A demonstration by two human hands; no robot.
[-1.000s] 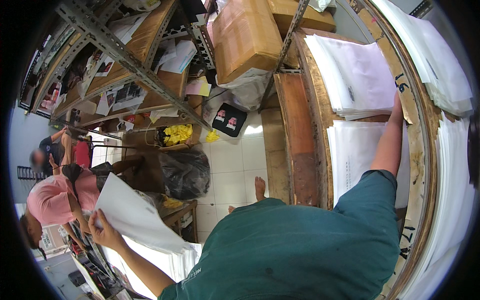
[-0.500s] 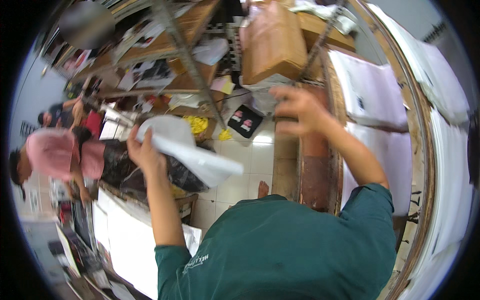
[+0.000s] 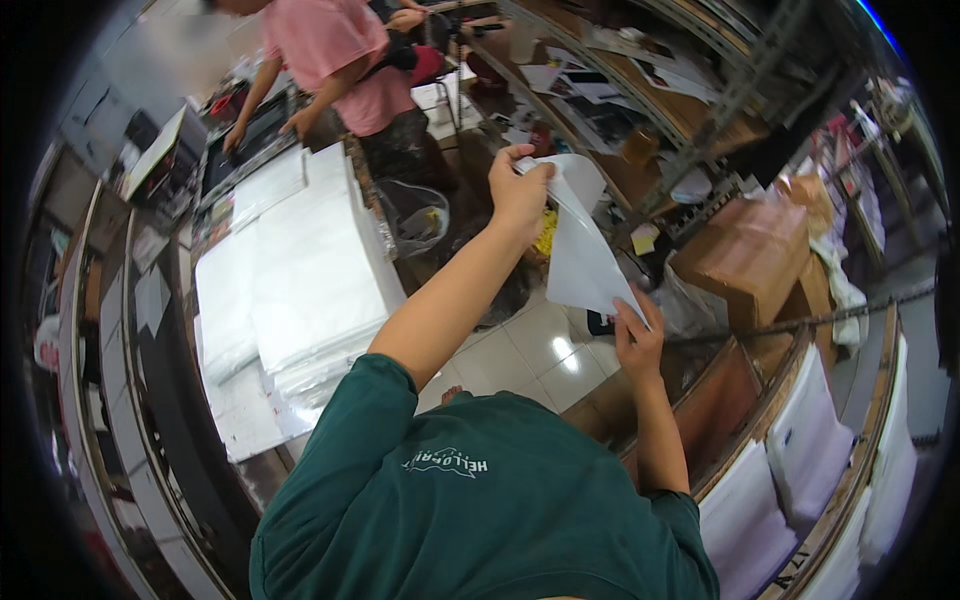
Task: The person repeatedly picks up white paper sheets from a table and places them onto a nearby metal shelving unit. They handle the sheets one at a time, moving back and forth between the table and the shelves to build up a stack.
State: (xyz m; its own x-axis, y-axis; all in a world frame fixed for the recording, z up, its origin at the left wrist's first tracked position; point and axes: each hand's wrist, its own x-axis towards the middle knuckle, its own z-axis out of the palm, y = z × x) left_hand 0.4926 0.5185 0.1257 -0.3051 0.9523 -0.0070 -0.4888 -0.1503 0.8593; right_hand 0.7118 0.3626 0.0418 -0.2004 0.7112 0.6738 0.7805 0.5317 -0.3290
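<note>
A white plastic sheet or flat bag [image 3: 582,255] hangs in front of me, held between both hands. My left hand [image 3: 520,190] pinches its top edge, arm stretched up and forward. My right hand [image 3: 636,338] grips its lower corner, closer to my body. The sheet is slightly twisted and sags between the two grips. My green shirt fills the lower part of the view.
Stacks of white flat bags [image 3: 300,280] lie on a table at the left. Another person in a pink shirt [image 3: 330,50] works at the table's far end. A brown cardboard box [image 3: 750,250], metal shelving with papers [image 3: 640,90] and more white stacks [image 3: 800,450] are at the right.
My left hand has lifted the white sheet up in front of me. My right hand has left the shelf at the right and taken hold of the sheet's lower corner. The view has swung round.
</note>
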